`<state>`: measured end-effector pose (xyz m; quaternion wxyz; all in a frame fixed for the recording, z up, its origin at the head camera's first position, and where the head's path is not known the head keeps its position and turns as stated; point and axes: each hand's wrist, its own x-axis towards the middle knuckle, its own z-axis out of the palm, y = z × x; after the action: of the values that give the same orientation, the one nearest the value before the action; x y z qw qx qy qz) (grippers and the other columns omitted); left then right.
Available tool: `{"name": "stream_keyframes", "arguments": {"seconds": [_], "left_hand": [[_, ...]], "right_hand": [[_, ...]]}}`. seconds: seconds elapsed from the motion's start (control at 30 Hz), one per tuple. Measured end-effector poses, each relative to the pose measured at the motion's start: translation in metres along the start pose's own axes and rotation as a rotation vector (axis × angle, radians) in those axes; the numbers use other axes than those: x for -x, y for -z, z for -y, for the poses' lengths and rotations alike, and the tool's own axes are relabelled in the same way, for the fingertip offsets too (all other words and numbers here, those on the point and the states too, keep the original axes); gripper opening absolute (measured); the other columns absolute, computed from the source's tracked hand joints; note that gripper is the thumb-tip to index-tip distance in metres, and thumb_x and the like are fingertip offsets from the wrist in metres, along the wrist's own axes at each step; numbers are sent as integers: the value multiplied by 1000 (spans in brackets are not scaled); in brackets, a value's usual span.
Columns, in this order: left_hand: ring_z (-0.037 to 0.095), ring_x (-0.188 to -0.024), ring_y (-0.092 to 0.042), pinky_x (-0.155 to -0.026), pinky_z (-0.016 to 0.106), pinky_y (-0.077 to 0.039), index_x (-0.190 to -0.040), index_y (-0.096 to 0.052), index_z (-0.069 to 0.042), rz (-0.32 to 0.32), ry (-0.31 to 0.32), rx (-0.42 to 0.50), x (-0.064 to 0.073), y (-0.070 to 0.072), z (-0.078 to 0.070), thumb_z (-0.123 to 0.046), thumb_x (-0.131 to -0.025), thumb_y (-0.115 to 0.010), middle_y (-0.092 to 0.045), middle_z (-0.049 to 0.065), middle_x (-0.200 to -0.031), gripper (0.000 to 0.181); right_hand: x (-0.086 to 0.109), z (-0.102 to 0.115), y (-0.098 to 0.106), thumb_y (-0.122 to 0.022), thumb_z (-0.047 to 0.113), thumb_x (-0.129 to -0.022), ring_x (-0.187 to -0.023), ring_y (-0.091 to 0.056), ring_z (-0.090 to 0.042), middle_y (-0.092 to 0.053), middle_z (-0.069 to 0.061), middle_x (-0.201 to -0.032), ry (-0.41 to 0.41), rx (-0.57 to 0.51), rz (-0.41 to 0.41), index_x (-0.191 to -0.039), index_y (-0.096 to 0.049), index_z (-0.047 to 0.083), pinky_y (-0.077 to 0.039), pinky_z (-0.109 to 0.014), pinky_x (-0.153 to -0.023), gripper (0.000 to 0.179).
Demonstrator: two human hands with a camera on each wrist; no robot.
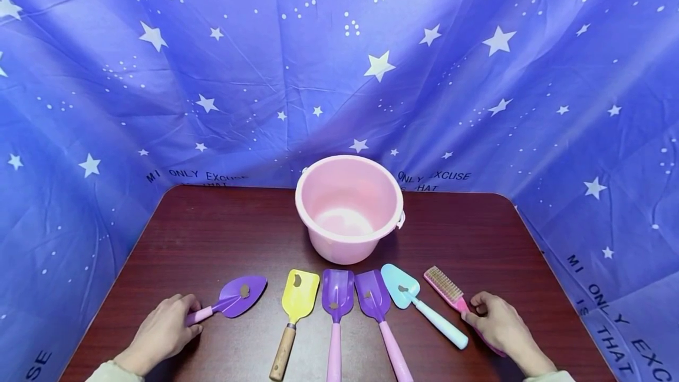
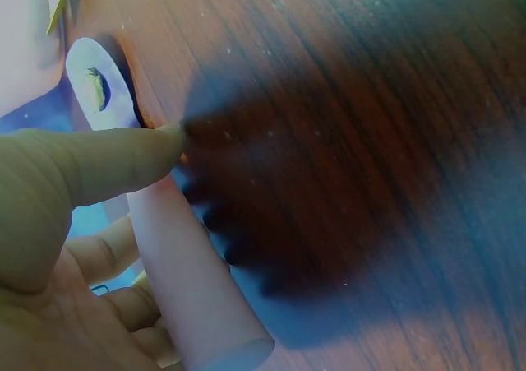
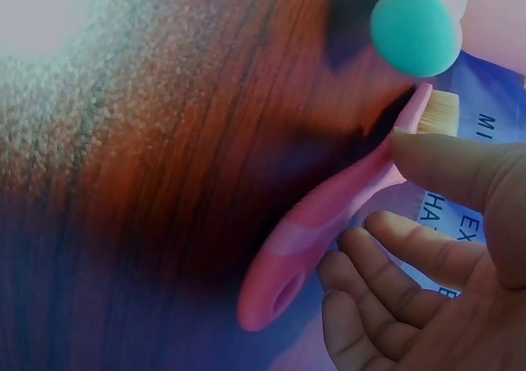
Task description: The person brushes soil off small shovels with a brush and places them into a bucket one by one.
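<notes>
On the left, my left hand holds the pink handle of a purple pointed hand trowel, thumb on one side and fingers on the other. The trowel's blade bears a brown patch and points right. At the right, my right hand grips a pink-handled scrub brush, its thumb at the neck and curled fingers beside the handle. In the head view the brush's tan bristles face up. Close to the brush is a light blue trowel; its rounded handle end shows in the right wrist view.
A pink bucket stands behind the tools on the dark wooden table. Between my hands lie a yellow shovel with wooden handle and two purple shovels with pink handles. A blue star-printed curtain surrounds the table.
</notes>
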<state>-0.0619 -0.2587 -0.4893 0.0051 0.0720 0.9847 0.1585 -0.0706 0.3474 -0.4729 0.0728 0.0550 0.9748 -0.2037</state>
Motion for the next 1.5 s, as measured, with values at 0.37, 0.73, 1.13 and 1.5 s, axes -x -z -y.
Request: {"name": "stream_keyframes", "arguments": {"seconds": [0.37, 0.73, 1.13, 1.5], "left_hand": [[16, -64, -44, -55, 35, -36, -75, -57, -18, -40, -24, -10, 0, -2, 0, -11, -60, -82, -42, -5, -66, 30], [16, -64, -44, -54, 35, -36, -74, -57, -17, -42, -24, -6, 0, -2, 1, -11, -61, -81, -42, -6, -64, 28], [16, -65, -44, -55, 36, -35, -75, -57, -18, -17, -11, 6, 0, -3, 2, -11, -64, -80, -43, -5, -66, 27], [15, -64, -43, -59, 35, -37, -75, -58, -18, -10, 3, 29, 2, -3, 0, -10, -64, -78, -43, -5, -66, 24]], "right_hand": [[0, -2, -4, -76, 25, -77, -85, -61, -26, -64, -5, -88, 6, 21, -8, -99, -64, 6, -45, -47, -68, 31], [0, -1, -7, -77, 24, -76, -74, -53, -17, -57, 1, -81, -17, 33, 26, -88, -59, 13, -41, -37, -59, 25], [2, -3, -10, -76, 21, -76, -67, -49, -14, -55, 3, -75, -5, 23, 16, -84, -57, 15, -37, -34, -56, 22], [3, -4, -11, -73, 19, -77, -67, -49, -15, -55, 3, -76, 21, 12, -48, -86, -60, 15, -36, -34, -54, 17]]}}
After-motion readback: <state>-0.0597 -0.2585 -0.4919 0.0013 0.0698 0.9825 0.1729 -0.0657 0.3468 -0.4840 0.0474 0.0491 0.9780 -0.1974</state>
